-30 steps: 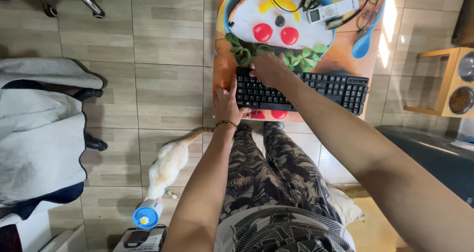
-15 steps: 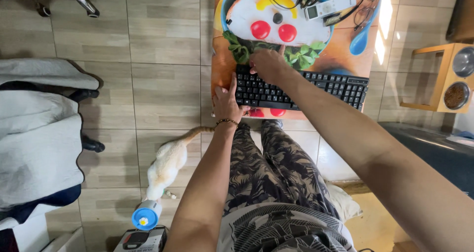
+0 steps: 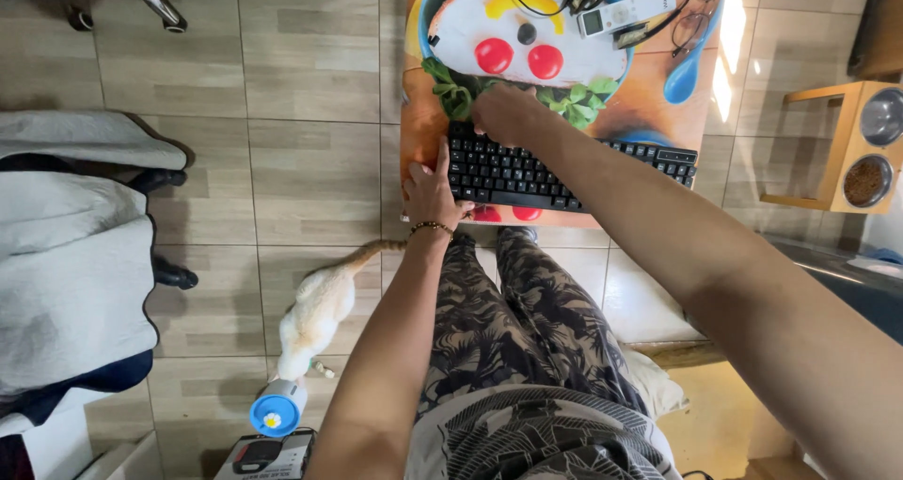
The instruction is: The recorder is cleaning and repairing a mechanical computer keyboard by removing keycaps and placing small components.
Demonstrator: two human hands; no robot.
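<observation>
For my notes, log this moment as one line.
left hand: on keyboard left end | right hand: on its top edge | table: remote | floor: cat
</observation>
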